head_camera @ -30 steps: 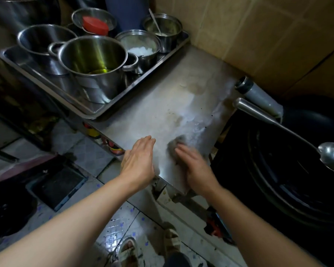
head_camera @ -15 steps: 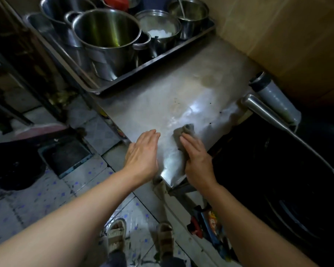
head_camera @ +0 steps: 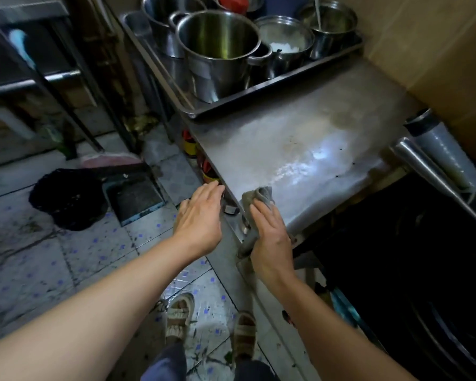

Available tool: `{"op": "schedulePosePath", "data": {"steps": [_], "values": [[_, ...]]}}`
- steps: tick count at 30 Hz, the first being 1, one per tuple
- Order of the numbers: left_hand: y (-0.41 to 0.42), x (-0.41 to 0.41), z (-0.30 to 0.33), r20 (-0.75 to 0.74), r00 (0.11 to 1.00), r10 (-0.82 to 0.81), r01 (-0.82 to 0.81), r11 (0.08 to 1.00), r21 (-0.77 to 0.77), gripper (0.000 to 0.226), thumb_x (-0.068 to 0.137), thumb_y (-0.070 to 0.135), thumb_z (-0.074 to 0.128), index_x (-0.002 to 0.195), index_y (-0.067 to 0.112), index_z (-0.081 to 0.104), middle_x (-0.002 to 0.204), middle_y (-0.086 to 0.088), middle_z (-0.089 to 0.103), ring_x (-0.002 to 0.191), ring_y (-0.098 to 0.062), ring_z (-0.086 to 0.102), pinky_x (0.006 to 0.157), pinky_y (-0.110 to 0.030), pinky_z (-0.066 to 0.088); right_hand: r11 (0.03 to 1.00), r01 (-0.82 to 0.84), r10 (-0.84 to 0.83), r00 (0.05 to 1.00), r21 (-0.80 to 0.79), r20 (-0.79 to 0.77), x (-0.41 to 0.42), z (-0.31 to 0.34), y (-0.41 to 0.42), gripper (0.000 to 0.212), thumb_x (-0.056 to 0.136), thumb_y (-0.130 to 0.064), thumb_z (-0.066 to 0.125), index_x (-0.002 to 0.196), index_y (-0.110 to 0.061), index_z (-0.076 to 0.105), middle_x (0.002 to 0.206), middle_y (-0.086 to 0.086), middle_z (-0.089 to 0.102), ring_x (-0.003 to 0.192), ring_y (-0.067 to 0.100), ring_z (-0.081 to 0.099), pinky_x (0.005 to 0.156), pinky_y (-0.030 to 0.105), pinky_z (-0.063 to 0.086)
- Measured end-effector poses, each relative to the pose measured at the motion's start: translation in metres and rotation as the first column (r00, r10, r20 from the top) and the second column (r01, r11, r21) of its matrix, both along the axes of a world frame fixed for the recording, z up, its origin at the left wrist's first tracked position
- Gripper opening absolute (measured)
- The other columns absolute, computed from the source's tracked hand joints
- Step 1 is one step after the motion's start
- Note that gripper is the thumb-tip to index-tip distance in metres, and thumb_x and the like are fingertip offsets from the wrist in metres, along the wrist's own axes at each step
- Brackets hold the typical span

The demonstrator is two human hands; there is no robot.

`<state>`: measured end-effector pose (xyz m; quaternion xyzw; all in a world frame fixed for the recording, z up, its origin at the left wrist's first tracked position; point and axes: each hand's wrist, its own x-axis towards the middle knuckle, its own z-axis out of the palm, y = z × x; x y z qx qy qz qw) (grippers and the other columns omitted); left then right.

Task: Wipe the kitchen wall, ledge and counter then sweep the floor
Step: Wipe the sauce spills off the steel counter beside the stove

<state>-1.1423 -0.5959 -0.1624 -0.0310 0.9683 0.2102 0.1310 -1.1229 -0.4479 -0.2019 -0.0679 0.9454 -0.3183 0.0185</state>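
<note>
One cloth (head_camera: 259, 195) lies under right grip (head_camera: 271, 237) at counter (head_camera: 300, 149) edge.

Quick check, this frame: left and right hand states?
Left hand: open, holding nothing.
Right hand: open, flat, pressing the cloth on the counter.

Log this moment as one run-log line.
step: wiping counter | right hand: flat on grey cloth at counter near edge | left hand: beside edge, holds nothing | floor: debris, unswept
</note>
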Motion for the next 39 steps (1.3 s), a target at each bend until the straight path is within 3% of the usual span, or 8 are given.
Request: {"op": "schedulePosePath", "data": {"steps": [5,10,19,22,28,32,36,39], "values": [[-0.018,0.013,0.007,-0.014,0.998,0.068,-0.068,0.998,-0.012,0.074,0.089,0.009,0.054,0.149,0.02,0.013,0.158,0.004,0.009,0.145,-0.014,0.007,0.117,-0.039,0.016,0.997,-0.075,0.075,0.994,-0.01,0.075,0.006,0.006,-0.024,0.073,0.077,0.024,0.039,0.142,-0.01,0.041,0.151,-0.002,0.032,0.145,0.016,0.013,0.11,0.014,0.004],[-0.033,0.02,0.012,-0.036,0.993,0.115,-0.115,0.993,0.004,0.074,0.088,0.008,0.054,0.149,0.02,0.014,0.158,0.004,0.01,0.145,-0.014,0.008,0.117,-0.037,0.016,0.975,-0.188,0.199,0.975,-0.121,0.094,0.011,0.01,-0.055,0.068,0.075,0.023,0.042,0.136,-0.006,0.048,0.146,0.005,0.041,0.138,0.019,0.034,0.115,0.03,0.027],[-0.037,0.023,0.014,-0.04,0.993,0.107,-0.106,0.994,0.028,0.074,0.088,0.008,0.055,0.149,0.019,0.014,0.158,0.004,0.009,0.145,-0.013,0.008,0.116,-0.036,0.017,0.979,-0.022,0.028,0.999,-0.202,0.029,-0.007,0.017,-0.049,0.056,0.079,0.02,0.041,0.13,-0.002,0.054,0.139,0.008,0.048,0.13,0.021,0.043,0.112,0.034,0.033],[-0.021,0.018,0.01,-0.033,0.997,0.065,-0.063,0.996,0.058,0.074,0.088,0.006,0.053,0.149,0.019,0.013,0.158,0.004,0.009,0.145,-0.014,0.008,0.118,-0.037,0.016,0.981,0.046,-0.054,0.998,-0.188,-0.036,-0.009,0.026,-0.03,0.05,0.082,0.01,0.04,0.128,0.001,0.054,0.135,0.012,0.051,0.128,0.024,0.046,0.11,0.028,0.031],[0.017,0.007,0.009,-0.016,0.999,-0.037,0.039,0.995,0.092,0.073,0.089,0.007,0.052,0.149,0.019,0.013,0.158,0.003,0.008,0.145,-0.014,0.007,0.118,-0.038,0.015,0.97,0.238,-0.239,0.971,-0.057,-0.022,-0.023,0.022,0.036,0.064,0.075,0.019,0.041,0.135,-0.004,0.048,0.147,0.008,0.038,0.138,0.02,0.031,0.114,0.022,0.02],[0.038,0.001,0.011,0.005,0.997,-0.081,0.08,0.994,0.08,0.073,0.089,0.007,0.051,0.149,0.018,0.011,0.158,0.003,0.006,0.145,-0.014,0.005,0.116,-0.037,0.014,0.981,0.188,-0.189,0.982,0.037,0.006,-0.014,0.007,0.049,0.064,0.073,0.019,0.043,0.134,0.001,0.047,0.147,0.014,0.037,0.14,0.032,0.024,0.117,0.033,0.016],[0.057,-0.006,0.009,-0.007,0.994,-0.105,0.105,0.991,0.08,0.074,0.088,0.005,0.051,0.149,0.019,0.012,0.158,0.002,0.008,0.145,-0.014,0.007,0.118,-0.038,0.014,0.983,0.181,-0.18,0.984,-0.042,0.013,-0.014,0.012,0.058,0.058,0.074,0.021,0.042,0.128,0.003,0.054,0.138,0.015,0.048,0.133,0.029,0.036,0.11,0.018,0.017],[0.072,-0.013,0.008,-0.019,0.99,-0.137,0.138,0.987,0.086,0.076,0.087,0.005,0.053,0.149,0.019,0.012,0.158,0.002,0.007,0.145,-0.014,0.006,0.117,-0.036,0.013,0.958,0.286,-0.287,0.956,-0.032,-0.059,-0.037,0.02,0.085,0.052,0.082,0.015,0.036,0.13,0.004,0.05,0.142,0.016,0.042,0.134,0.031,0.034,0.113,0.026,0.022]]}}
